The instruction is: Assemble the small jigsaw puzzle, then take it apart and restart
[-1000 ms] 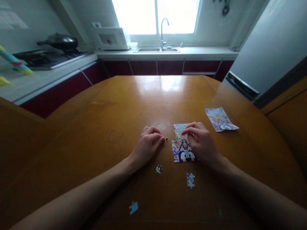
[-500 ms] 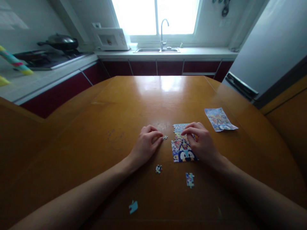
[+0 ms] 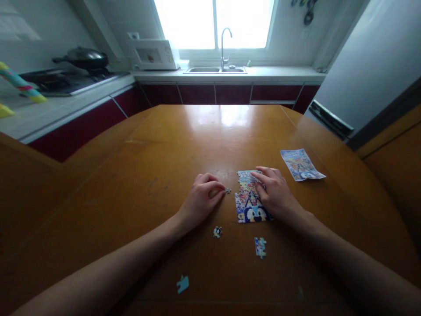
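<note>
Jigsaw (image 3: 245, 204); left hand (image 3: 201, 198) pinching small piece (image 3: 228, 191); right hand (image 3: 279, 193) spread over it; pan (image 3: 88, 58) apparently lidded, contents hidden

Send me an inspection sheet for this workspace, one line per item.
Surface: wooden table, glossy, glare at the far end, dark marks left of the hands.
Job's things: partly assembled puzzle; loose dark-and-white piece, multicoloured section and light-blue piece nearer the wearer; printed sheet to the right.
Clutter: yellow-and-teal object at the left edge, cut off.
Hands: left hand pinches a small piece; right hand rests on the puzzle's right side.
Cables: nothing seen.
Surroundings: sink under a bright window; lidded pan on the stove, left.
</note>
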Action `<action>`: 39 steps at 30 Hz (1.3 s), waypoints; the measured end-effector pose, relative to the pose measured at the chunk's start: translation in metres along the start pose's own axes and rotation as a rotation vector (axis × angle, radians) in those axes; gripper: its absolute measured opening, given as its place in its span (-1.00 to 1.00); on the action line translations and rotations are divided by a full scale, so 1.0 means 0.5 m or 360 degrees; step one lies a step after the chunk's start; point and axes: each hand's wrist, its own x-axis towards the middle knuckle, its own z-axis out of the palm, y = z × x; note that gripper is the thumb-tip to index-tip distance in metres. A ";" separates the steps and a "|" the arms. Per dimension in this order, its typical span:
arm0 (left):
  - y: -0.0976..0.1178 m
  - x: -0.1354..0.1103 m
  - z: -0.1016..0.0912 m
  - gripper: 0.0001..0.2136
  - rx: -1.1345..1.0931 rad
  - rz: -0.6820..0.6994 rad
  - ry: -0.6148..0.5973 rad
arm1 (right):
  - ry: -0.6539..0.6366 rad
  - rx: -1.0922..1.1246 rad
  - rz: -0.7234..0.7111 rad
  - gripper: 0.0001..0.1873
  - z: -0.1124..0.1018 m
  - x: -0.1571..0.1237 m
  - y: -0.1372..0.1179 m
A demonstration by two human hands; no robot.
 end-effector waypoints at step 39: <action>0.009 0.003 -0.002 -0.95 0.0005 -0.0042 -0.0069 | -0.0100 0.0003 -0.0160 -0.65 -0.002 -0.021 -0.038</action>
